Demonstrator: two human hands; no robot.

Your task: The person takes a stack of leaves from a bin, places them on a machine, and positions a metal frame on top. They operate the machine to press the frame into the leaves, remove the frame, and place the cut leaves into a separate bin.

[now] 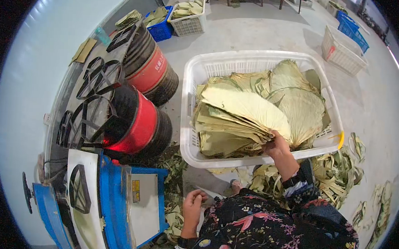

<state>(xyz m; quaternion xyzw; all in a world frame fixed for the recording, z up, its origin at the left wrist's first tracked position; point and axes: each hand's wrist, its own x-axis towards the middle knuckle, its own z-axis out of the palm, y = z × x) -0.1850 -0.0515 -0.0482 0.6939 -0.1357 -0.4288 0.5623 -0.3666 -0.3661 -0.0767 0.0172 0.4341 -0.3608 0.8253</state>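
A white plastic basket (256, 57) holds fan-shaped, pale green dried leaves (298, 112). My right hand (278, 148) is closed on the narrow end of a stack of these leaves (240, 110), over the basket's near side. The stack fans out to the left, its layers showing at the edge. My left hand (193, 209) is below the basket, beside the blue and white machine, away from the leaves. Its fingers are curled, and whether anything small is inside them is hidden.
Two black and red drums (139, 122) stand left of the basket, by a bench with black metal frames. A blue machine (111, 201) is at lower left. Leaf scraps (339, 175) lie on the floor. Other crates (344, 50) stand farther back.
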